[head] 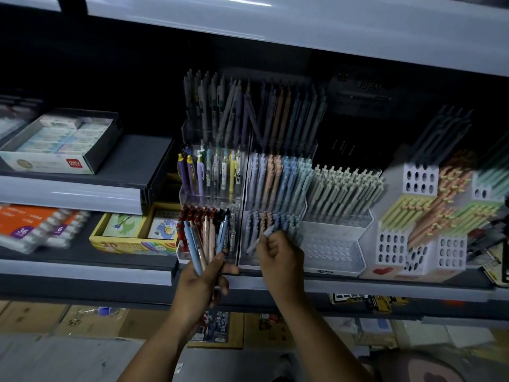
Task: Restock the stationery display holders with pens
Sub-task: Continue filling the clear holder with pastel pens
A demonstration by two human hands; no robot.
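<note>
My left hand (202, 285) grips a fanned bundle of pens (205, 241), blue and peach, held upright in front of the clear tiered pen holder (242, 205). My right hand (278, 257) pinches a single pale lilac pen (260, 238), tilted, with its tip at the lowest tier, where pastel pens (275, 224) stand in rows. The tiers above hold more pastel pens sorted by colour. To the right a white perforated holder (333, 244) has an empty front row and a full back row of cream pens.
White hole-pattern pen blocks (418, 210) with green and orange pens stand at the right. An eraser box (60, 142) sits on the upper left shelf, a yellow box (132, 238) below it. Cardboard boxes lie on the floor under the shelf edge (358, 285).
</note>
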